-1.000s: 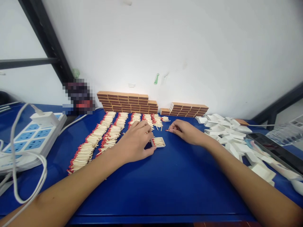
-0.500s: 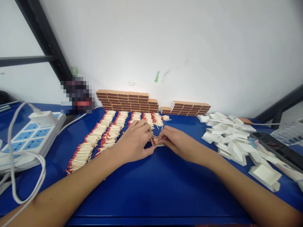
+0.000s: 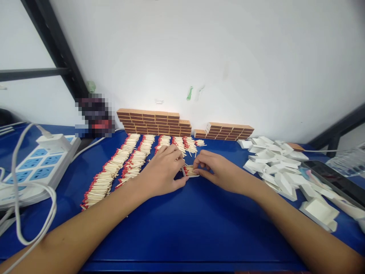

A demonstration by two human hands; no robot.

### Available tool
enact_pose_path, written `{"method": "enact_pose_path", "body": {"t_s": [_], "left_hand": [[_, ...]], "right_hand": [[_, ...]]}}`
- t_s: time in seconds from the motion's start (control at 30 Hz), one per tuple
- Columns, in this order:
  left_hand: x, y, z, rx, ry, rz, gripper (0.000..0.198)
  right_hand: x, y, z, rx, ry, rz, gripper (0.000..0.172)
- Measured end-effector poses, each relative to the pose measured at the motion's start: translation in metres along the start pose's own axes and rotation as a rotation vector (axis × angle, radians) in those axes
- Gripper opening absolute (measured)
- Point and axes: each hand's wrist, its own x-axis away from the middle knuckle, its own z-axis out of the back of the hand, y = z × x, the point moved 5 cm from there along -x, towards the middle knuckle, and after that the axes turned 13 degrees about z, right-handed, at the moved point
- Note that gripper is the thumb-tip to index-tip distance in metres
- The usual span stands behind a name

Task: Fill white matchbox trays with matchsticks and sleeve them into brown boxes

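A small white matchbox tray (image 3: 189, 171) filled with red-tipped matches lies on the blue table (image 3: 182, 224) between my hands. My left hand (image 3: 162, 171) is curled around the tray's left end and holds it. My right hand (image 3: 218, 169) pinches with its fingertips at the tray's right end, over the matches. Long rows of loose red-tipped matches (image 3: 122, 167) lie to the left of and behind my left hand.
Stacks of brown matchbox sleeves (image 3: 154, 122) and another stack of sleeves (image 3: 228, 131) stand against the white wall. A pile of empty white trays (image 3: 279, 167) lies at right, with a phone (image 3: 333, 180) beyond. A white power strip (image 3: 37, 167) with cables sits at left.
My right hand moved left from the loose matches to the tray and now pinches at its right end. My left hand stayed on the tray.
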Motion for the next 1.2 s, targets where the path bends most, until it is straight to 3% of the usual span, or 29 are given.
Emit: {"method": "enact_pose_path", "body": {"t_s": [0.23, 0.83, 1.2], "left_hand": [[0.0, 0.0, -0.001, -0.02, -0.007, 0.003, 0.02], [0.0, 0.0, -0.001, -0.03, 0.002, -0.011, 0.022], [-0.001, 0.0, -0.002, -0.029, -0.004, -0.008, 0.023]], "right_hand": [[0.0, 0.002, 0.001, 0.008, -0.004, 0.009, 0.008], [-0.001, -0.007, -0.002, -0.04, -0.03, 0.035, 0.02], [0.0, 0.0, -0.001, 0.001, -0.027, 0.006, 0.01]]}}
